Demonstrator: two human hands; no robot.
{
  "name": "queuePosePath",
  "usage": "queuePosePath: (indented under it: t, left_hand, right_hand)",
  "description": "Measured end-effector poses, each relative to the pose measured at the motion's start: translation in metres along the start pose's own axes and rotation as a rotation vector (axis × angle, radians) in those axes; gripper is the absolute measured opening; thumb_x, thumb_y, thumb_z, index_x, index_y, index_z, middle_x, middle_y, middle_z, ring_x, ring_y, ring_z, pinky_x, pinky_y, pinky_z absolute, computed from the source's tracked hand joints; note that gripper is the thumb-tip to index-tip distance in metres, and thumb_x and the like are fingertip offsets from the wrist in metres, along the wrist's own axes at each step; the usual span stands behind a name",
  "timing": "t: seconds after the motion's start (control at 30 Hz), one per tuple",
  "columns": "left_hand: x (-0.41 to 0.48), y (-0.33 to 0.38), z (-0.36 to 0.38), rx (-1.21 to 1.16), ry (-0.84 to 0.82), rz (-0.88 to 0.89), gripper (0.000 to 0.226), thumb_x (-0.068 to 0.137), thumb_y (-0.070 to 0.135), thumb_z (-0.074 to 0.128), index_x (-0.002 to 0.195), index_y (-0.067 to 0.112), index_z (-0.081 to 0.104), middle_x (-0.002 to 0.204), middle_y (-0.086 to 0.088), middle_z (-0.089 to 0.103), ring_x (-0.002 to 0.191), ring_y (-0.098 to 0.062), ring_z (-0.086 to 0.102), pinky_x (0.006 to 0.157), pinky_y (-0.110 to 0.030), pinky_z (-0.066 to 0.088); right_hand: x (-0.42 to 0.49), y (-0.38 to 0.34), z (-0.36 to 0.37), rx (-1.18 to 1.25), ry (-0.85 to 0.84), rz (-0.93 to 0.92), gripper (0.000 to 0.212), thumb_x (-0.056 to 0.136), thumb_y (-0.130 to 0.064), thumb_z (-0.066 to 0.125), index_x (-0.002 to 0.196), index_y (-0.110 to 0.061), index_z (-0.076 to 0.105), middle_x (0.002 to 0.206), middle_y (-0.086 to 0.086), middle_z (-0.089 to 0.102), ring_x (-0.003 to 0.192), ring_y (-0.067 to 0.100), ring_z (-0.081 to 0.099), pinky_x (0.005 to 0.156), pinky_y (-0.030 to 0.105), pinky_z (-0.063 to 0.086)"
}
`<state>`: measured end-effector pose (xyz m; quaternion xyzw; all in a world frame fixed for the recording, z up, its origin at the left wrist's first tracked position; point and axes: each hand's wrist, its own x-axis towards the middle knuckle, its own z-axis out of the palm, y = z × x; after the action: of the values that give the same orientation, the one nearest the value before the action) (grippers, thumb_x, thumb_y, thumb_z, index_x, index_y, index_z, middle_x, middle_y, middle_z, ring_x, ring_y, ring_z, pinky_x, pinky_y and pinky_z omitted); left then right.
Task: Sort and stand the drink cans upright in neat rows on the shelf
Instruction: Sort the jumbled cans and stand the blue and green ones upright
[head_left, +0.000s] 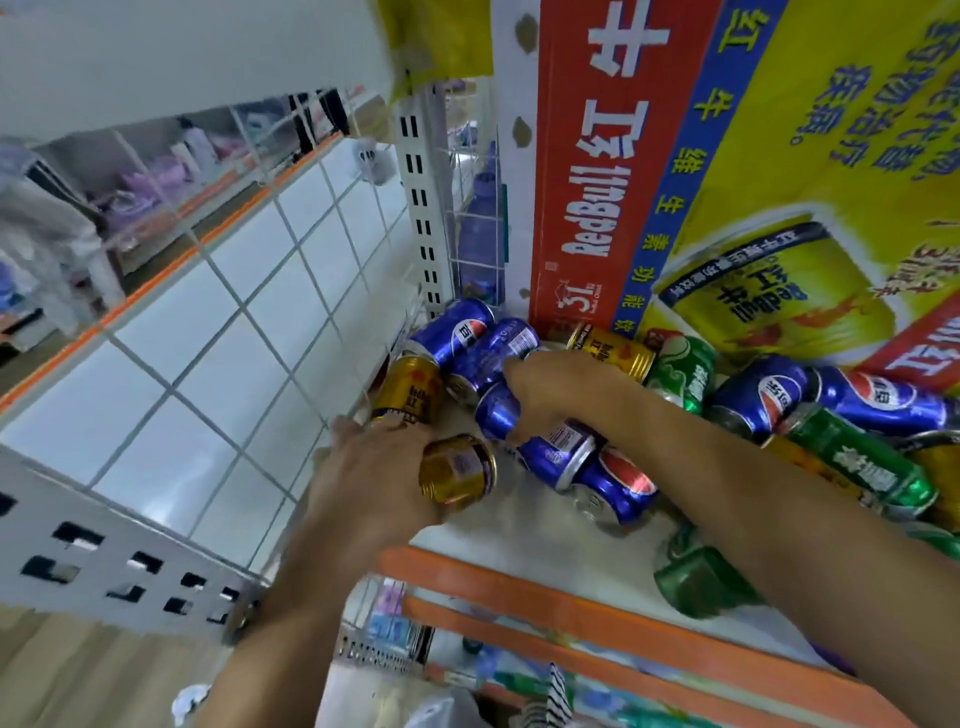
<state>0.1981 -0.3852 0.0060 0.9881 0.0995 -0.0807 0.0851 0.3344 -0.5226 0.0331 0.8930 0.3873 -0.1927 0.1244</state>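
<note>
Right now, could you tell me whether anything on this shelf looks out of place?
Yes. The blue cans, gold cans and green cans lie on their sides in a mixed heap on the shelf, pointing different ways rather than standing in rows. One green can lies near the shelf's orange front edge.

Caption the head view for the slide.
Sorting toppled cans on the shelf: left hand grips a gold can, right hand a blue can.

Held gold can (457, 470) in left grip (374, 467); clasped blue can (496, 410) in right grip (561, 389); found other cans (862, 467) lying jumbled on shelf (519, 540).
</note>
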Motion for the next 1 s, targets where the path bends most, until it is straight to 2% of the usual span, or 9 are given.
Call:
queuePosePath:
  t: [0.1,0.2,0.3,0.4,0.53,0.67,0.77,0.9,1.0]
  left_hand:
    - [0.000,0.008,-0.018,-0.053,-0.050,0.011,0.043,0.074,0.053,0.068,0.108,0.036,0.049,0.095,0.013,0.045,0.096,-0.011,0.047,0.077,-0.026,0.037]
    - [0.006,0.017,-0.024,-0.026,-0.029,-0.039,0.045,0.075,0.048,0.070,0.110,0.030,0.048,0.081,0.015,0.038,0.081,-0.010,0.043,0.056,-0.022,0.028]
    - [0.012,0.024,-0.020,0.044,-0.036,-0.099,0.048,0.071,0.045,0.071,0.109,0.028,0.047,0.078,0.012,0.036,0.082,-0.013,0.042,0.057,-0.024,0.028]
    - [0.018,0.024,-0.016,0.035,-0.027,-0.128,0.040,0.070,0.045,0.072,0.099,0.028,0.050,0.080,0.009,0.047,0.073,-0.011,0.046,0.056,-0.025,0.031]
    - [0.020,0.023,-0.021,-0.094,-0.029,-0.114,0.043,0.077,0.062,0.062,0.104,0.030,0.050,0.092,0.009,0.055,0.082,-0.011,0.051,0.062,-0.024,0.034]
    - [0.031,0.022,-0.029,-0.082,0.152,-0.241,0.049,0.089,0.060,0.047,0.117,0.020,0.051,0.094,0.000,0.058,0.081,-0.015,0.051,0.066,-0.027,0.037]
    - [0.047,0.017,-0.028,0.029,0.047,-0.315,0.044,0.093,0.054,0.046,0.109,0.014,0.051,0.076,0.003,0.052,0.067,-0.011,0.050,0.057,-0.024,0.036]
    - [0.070,0.011,-0.023,-0.076,-0.096,-0.440,0.043,0.089,0.054,0.054,0.108,0.015,0.050,0.073,0.003,0.047,0.062,-0.010,0.045,0.051,-0.022,0.031]
    - [0.084,0.009,-0.024,-0.074,-0.139,-0.470,0.046,0.078,0.048,0.069,0.108,0.016,0.055,0.079,0.000,0.052,0.071,-0.014,0.052,0.058,-0.025,0.037]
  right_hand:
    - [0.005,-0.005,0.006,-0.034,0.023,-0.048,0.053,0.077,-0.055,0.067,0.108,-0.012,0.058,0.101,0.002,0.060,0.097,0.023,0.056,0.083,0.035,0.048]
    - [0.006,-0.015,0.013,-0.096,0.030,-0.052,0.050,0.075,-0.065,0.063,0.090,-0.018,0.052,0.090,0.002,0.050,0.092,0.023,0.053,0.078,0.035,0.045]
    - [0.010,-0.016,0.021,0.017,0.067,-0.068,0.048,0.077,-0.063,0.063,0.090,-0.018,0.053,0.079,-0.002,0.049,0.080,0.020,0.049,0.070,0.032,0.042]
    - [0.010,-0.004,0.016,0.167,0.072,-0.106,0.047,0.072,-0.056,0.071,0.074,-0.018,0.042,0.066,-0.005,0.042,0.073,0.018,0.050,0.064,0.029,0.041]
    - [-0.010,0.024,-0.003,0.334,0.121,-0.195,0.061,0.069,-0.032,0.081,0.102,-0.015,0.033,0.079,-0.003,0.047,0.073,0.016,0.049,0.056,0.028,0.039]
    - [-0.021,0.047,0.006,0.399,0.130,-0.231,0.082,0.066,-0.026,0.081,0.134,-0.023,0.036,0.127,0.000,0.050,0.113,0.021,0.049,0.093,0.037,0.046]
    - [-0.027,0.052,0.017,0.313,0.102,-0.245,0.072,0.065,-0.032,0.082,0.125,-0.026,0.042,0.122,-0.002,0.048,0.112,0.020,0.049,0.091,0.035,0.045]
    - [-0.042,0.062,0.002,0.346,0.063,-0.255,0.064,0.072,-0.053,0.073,0.125,-0.028,0.047,0.115,-0.012,0.047,0.107,0.009,0.048,0.088,0.022,0.041]
    - [-0.036,0.078,-0.013,0.531,0.248,-0.167,0.045,0.084,-0.053,0.058,0.113,-0.019,0.059,0.108,-0.005,0.060,0.100,0.013,0.057,0.086,0.026,0.045]
